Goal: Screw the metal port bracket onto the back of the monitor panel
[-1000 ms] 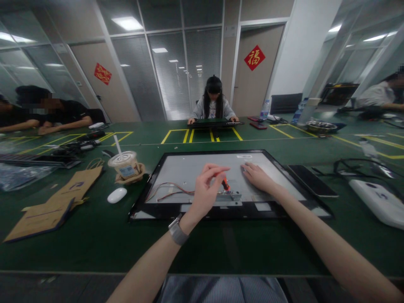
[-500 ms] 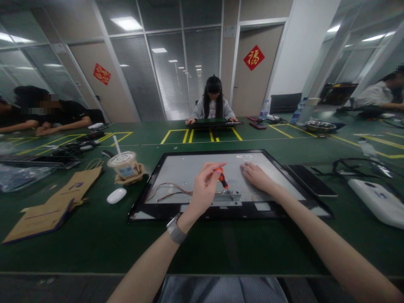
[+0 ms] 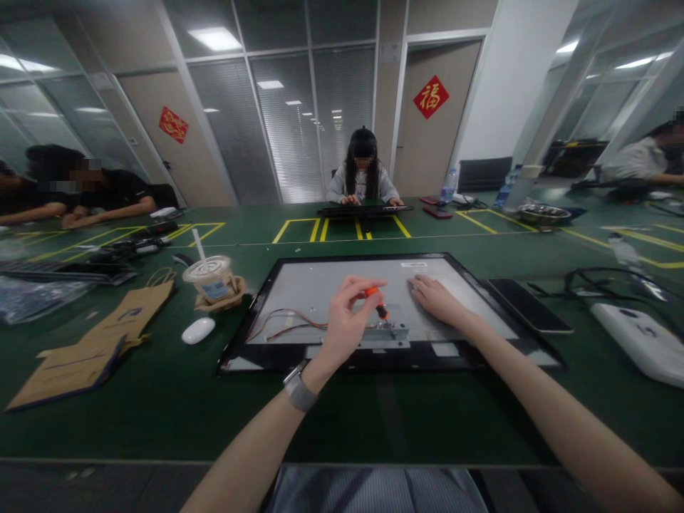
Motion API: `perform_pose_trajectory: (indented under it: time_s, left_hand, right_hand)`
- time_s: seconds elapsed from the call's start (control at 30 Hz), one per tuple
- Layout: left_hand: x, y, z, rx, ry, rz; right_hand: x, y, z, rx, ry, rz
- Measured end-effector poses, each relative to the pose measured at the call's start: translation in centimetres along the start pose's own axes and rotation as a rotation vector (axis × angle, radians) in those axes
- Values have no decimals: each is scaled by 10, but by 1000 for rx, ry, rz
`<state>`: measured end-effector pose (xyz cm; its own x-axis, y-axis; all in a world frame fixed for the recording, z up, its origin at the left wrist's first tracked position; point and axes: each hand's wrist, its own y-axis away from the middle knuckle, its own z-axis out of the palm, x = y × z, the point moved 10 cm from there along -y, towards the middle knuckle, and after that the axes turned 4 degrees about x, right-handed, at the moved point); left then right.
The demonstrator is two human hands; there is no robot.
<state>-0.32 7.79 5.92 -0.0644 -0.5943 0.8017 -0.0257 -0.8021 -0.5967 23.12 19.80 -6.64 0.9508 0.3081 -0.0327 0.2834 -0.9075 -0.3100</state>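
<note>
L hand [image 3: 347,320] fingers pinch screwdriver [image 3: 377,302] over panel [image 3: 315,285], handle higher vs 1 s ago. R hand [image 3: 435,299] stays flat on panel, fingers released. Green bench [image 3: 160,399] w/ yellow tape [image 3: 288,229]; glass walls [image 3: 288,121] behind.

Matt grey metal panel [image 3: 320,288], glossy black frame [image 3: 256,365], green felt table [image 3: 160,413]

A green table [image 3: 160,420] marked with yellow tape lines carries a dark-framed display panel [image 3: 320,285] lying flat at its centre. Left of it lie a white mouse [image 3: 198,330], a lidded cup [image 3: 212,279] with a straw and a flattened brown paper bag [image 3: 101,335]. To the right are what looks like a dark phone [image 3: 529,305], a white casing [image 3: 641,340] and black cables [image 3: 598,281].
</note>
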Motion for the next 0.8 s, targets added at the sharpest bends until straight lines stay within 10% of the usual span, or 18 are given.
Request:
perform_pose_trajectory:
  time_s: [0.8]
  left_hand:
    - [0,5,13,-112,71,-35]
  right_hand:
    - [1,0,2,6,25,4]
